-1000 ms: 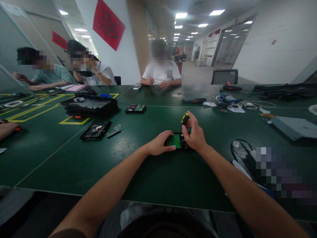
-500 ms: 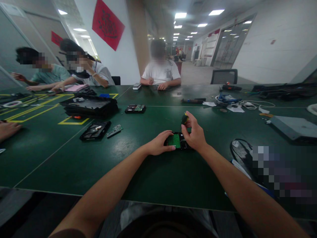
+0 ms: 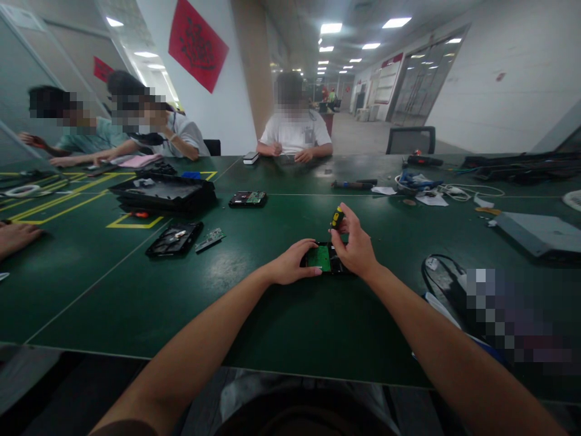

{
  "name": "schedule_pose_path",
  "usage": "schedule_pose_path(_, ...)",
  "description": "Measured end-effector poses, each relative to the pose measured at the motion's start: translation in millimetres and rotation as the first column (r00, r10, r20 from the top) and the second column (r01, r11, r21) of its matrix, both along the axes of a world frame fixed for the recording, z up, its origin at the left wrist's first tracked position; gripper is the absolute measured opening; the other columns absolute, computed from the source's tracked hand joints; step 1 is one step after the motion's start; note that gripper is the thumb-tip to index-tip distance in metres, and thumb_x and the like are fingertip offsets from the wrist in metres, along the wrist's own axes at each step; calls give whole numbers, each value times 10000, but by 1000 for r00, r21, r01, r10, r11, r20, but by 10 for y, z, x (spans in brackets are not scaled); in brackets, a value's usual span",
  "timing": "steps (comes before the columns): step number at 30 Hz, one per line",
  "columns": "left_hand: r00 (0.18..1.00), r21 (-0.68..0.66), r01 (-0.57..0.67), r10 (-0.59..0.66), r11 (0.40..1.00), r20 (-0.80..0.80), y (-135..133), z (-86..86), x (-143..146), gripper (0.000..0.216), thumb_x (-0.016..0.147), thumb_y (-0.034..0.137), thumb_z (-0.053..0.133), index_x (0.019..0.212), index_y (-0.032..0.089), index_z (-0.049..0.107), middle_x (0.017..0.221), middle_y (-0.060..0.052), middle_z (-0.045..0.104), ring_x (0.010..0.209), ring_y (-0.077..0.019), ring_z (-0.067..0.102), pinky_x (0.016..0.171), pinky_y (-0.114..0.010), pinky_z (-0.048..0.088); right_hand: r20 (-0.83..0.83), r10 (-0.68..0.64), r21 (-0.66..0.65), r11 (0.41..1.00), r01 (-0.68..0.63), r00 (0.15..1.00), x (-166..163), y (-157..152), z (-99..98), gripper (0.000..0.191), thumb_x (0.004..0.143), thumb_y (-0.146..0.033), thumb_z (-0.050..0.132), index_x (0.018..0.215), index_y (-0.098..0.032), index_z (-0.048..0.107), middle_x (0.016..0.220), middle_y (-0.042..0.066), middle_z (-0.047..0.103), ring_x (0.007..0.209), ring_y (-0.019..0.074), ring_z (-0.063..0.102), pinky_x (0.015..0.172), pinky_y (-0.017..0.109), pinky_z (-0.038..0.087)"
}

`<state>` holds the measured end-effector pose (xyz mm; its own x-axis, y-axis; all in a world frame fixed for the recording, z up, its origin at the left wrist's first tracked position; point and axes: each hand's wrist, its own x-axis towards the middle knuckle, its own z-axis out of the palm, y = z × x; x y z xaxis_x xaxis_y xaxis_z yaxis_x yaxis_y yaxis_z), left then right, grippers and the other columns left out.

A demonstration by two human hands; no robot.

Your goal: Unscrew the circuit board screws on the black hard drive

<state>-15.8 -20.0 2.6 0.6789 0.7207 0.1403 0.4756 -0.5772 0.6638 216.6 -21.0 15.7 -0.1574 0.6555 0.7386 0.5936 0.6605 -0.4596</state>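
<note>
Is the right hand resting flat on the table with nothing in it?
No, the right hand grips a yellow-and-black screwdriver upright over the green circuit board.

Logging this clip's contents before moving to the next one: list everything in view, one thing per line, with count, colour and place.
small black device with green circuit board: 1, under both hands
yellow-and-black screwdriver: 1, upright in right hand
opened black devices: 2, left of centre
black tray: 1, far left
grey flat box: 1, right
white cables: bundle, far right
green table: 1
seated people: 3, far side
left hand: on device
right hand: gripping screwdriver
</note>
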Motion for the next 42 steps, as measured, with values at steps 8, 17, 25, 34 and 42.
schedule_pose_path(8,1000,-9,-4,4,1000,12,-4,9,1,805,824,587,723,1468,194,444,1587,-174,395,1466,-350,395,1203,-532,356,11,8,11,1000,-8,1000,-5,-9,13,704,957,-303,600,1578,-337,271,1356,105,621,959,261,717,916,515,611)
schedule_pose_path(17,999,-25,-5,6,1000,31,25,-20,0,829,779,571,778,1461,217,466,1587,-153,398,1465,-348,397,1215,-524,342,6,11,22,1000,-12,1000,-9,9,-20,701,958,-313,604,1577,-346,276,1399,108,591,973,276,718,919,544,617)
schedule_pose_path(25,998,-39,2,0,999,65,50,-54,-17,874,747,571,810,1464,207,469,1576,-151,403,1441,-330,426,1210,-484,360,-9,52,-32,998,-52,999,-6,-8,-6,696,972,-282,560,1593,-330,249,1394,112,589,986,263,719,938,510,613)
schedule_pose_path(34,999,-41,-3,4,999,36,9,19,-16,832,771,513,797,1471,216,458,1581,-146,391,1438,-334,427,1204,-498,371,-20,29,-10,1000,-29,999,-11,-3,-17,731,960,-305,590,1599,-336,236,1390,117,583,941,264,716,901,525,629)
schedule_pose_path(42,998,-31,12,-10,999,56,26,-12,-21,825,771,484,802,1466,199,461,1576,-158,398,1437,-335,425,1216,-495,347,-15,38,-14,999,-38,999,-1,-3,-18,743,955,-298,596,1605,-329,238,1366,118,603,941,259,722,902,509,627)
